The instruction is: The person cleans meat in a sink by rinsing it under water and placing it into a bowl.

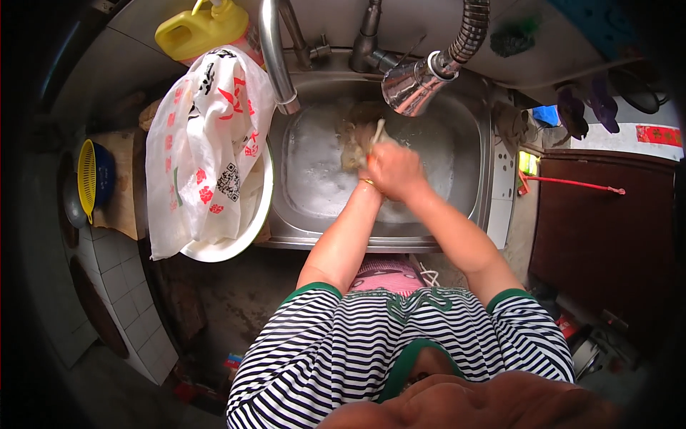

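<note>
Over a stainless steel sink (pixel 321 187) with shallow, moving water, my two hands are close together. My right hand (pixel 396 169) is closed around a pale, wet, rag-like bundle (pixel 351 147), and a whitish tip of it sticks up above the fingers. It cannot be told exactly what the bundle is. My left hand (pixel 368 166) lies mostly hidden behind the right one, with a yellow bangle (pixel 370 182) at its wrist. Blur hides the left fingers. A curved metal faucet (pixel 281 69) and a flexible spray head (pixel 415 86) hang over the sink's far side.
Left of the sink, a printed white plastic bag (pixel 209 150) covers much of a white basin (pixel 252 236). A yellow jug (pixel 203 29) stands behind it. Farther left are a yellow strainer (pixel 87 177) and blue bowl (pixel 104 177). A red-handled tool (pixel 571 184) is at right.
</note>
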A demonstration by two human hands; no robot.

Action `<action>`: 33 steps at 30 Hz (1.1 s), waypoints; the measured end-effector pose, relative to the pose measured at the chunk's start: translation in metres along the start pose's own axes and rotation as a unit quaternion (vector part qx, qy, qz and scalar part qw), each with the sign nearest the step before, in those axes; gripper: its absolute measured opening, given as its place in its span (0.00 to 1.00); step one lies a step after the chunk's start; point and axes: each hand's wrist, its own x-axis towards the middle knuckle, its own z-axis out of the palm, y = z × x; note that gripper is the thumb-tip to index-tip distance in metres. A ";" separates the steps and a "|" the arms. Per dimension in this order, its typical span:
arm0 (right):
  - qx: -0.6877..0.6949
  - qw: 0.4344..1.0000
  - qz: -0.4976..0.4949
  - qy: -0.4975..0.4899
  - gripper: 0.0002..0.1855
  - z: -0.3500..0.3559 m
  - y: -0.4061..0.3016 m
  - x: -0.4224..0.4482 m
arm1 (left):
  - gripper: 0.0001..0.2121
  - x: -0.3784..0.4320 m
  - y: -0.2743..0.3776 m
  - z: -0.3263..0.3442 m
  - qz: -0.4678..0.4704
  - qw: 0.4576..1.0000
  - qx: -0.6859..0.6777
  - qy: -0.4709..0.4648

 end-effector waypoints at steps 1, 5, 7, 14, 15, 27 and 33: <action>-0.024 0.998 0.050 0.043 0.11 0.005 0.030 0.012 | 0.24 0.008 -0.058 0.006 0.019 0.947 0.320 0.020; -0.103 0.980 0.171 -0.013 0.15 -0.010 0.092 0.040 | 0.20 0.026 -0.151 0.032 0.197 0.743 0.599 0.224; -0.106 0.983 0.148 0.005 0.15 -0.018 0.104 0.030 | 0.20 0.023 -0.139 0.030 0.254 0.738 0.582 0.227; -0.152 0.974 0.165 0.009 0.25 -0.011 0.112 0.008 | 0.21 0.010 -0.084 0.040 0.344 0.729 0.566 0.173; -0.075 0.990 0.099 0.069 0.27 0.008 0.107 0.009 | 0.21 0.009 -0.081 0.042 0.346 0.741 0.551 0.168; -0.069 0.968 0.178 -0.163 0.20 0.070 0.107 -0.004 | 0.17 0.000 -0.053 0.024 0.329 0.565 0.581 0.485; 0.129 0.987 0.058 -0.076 0.12 0.015 0.080 -0.026 | 0.22 0.008 -0.062 0.027 0.322 0.731 0.541 0.263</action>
